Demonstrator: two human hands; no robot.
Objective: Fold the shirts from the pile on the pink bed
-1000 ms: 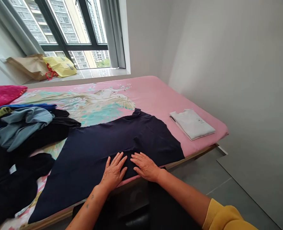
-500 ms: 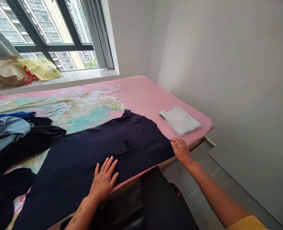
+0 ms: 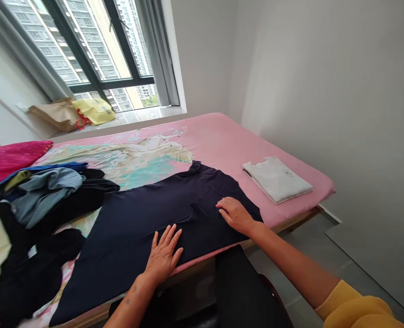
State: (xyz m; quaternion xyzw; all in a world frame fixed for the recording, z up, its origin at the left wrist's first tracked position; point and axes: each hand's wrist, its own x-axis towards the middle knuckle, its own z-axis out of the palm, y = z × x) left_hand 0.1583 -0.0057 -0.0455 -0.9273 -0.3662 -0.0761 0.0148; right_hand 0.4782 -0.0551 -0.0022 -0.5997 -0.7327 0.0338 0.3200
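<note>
A navy shirt lies spread along the near edge of the bed, a collar-like fold at its far side and small creases in the middle. My left hand rests flat on its lower middle, fingers spread. Over the right part of the shirt, my right hand lies palm down with its fingers stretched forward and slightly bent, gripping nothing that I can see. To the right of the shirt sits a folded white garment, apart from both hands.
A heap of loose clothes covers the bed's left side, with a bright pink cushion-like item behind it. The pink patterned bed sheet reaches the wall. Paper and yellow bags stand on the windowsill. A black chair-like object is below the bed edge.
My right hand has left the shirt's right edge and moved left onto its surface. My left hand stays flat in place. The view has turned left, showing more of the clothes heap.
</note>
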